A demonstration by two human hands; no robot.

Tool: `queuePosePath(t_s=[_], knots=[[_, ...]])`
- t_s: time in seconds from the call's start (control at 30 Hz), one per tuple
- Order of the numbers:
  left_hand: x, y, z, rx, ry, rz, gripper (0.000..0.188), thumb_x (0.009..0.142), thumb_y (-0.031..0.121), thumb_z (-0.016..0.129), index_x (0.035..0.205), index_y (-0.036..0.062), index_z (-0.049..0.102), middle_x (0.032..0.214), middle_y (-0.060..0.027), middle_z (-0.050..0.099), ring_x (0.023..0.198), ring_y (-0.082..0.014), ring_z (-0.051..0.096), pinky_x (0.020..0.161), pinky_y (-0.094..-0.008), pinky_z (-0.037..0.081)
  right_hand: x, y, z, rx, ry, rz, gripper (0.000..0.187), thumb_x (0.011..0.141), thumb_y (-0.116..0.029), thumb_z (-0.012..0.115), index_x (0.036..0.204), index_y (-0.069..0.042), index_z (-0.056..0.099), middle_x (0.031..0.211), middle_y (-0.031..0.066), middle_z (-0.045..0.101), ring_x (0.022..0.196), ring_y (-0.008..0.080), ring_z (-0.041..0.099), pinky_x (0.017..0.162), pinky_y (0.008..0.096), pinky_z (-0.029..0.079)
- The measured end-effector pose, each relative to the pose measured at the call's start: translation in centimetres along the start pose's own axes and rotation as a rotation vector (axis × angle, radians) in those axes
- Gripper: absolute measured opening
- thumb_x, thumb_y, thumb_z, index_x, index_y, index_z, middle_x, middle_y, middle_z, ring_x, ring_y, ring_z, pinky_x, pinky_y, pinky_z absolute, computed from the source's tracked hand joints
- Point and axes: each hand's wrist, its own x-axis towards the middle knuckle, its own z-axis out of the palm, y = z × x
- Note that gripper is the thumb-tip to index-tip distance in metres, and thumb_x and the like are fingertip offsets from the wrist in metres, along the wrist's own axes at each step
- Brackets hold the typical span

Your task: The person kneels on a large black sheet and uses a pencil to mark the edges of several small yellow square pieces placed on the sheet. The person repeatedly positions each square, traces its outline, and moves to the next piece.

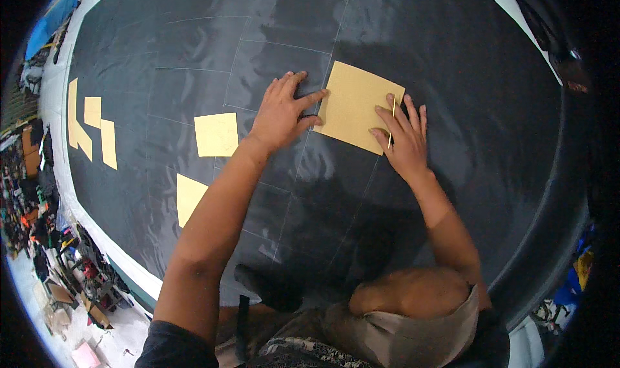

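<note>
A tan cardboard pattern piece (354, 103) lies on a wide sheet of shiny black fabric (452, 58) marked with thin chalk lines. My left hand (284, 109) rests flat on the fabric with fingers spread, its fingertips touching the piece's left edge. My right hand (403, 132) presses on the piece's right edge and holds a thin pale stick of chalk (391, 122) between its fingers, pointing along that edge.
More tan pattern pieces lie on the fabric: a square one (216, 134), one lower down (188, 197), and several at the far left (90, 126). My knee (400, 290) rests on the fabric. Clutter lines the floor at the left (71, 258).
</note>
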Motion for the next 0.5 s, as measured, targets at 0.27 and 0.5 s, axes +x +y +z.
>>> queuePosePath(t_s=[0.27, 0.5], knots=[[0.50, -0.27, 0.08, 0.033, -0.045, 0.016, 0.062, 0.084, 0.035, 0.079, 0.142, 0.0278, 0.060, 0.153, -0.0193, 0.045, 0.141, -0.0437, 0.041, 0.117, -0.0508, 0.035, -0.10, -0.14, 0.11, -0.047, 0.019, 0.017, 0.046, 0.094, -0.045, 0.066, 0.135, -0.024, 0.063, 0.156, 0.0054, 0.048, 0.147, 0.0392, 0.034, 0.121, 0.0622, 0.017], [0.34, -0.36, -0.08, 0.005, -0.089, -0.021, 0.063, 0.083, 0.033, 0.079, 0.142, 0.0273, 0.059, 0.155, -0.0188, 0.044, 0.143, -0.0437, 0.039, 0.119, -0.0506, 0.034, -0.13, -0.34, 0.32, -0.028, 0.029, 0.014, 0.047, 0.094, -0.046, 0.066, 0.135, -0.024, 0.064, 0.155, 0.0046, 0.048, 0.147, 0.0388, 0.034, 0.121, 0.0645, 0.016]])
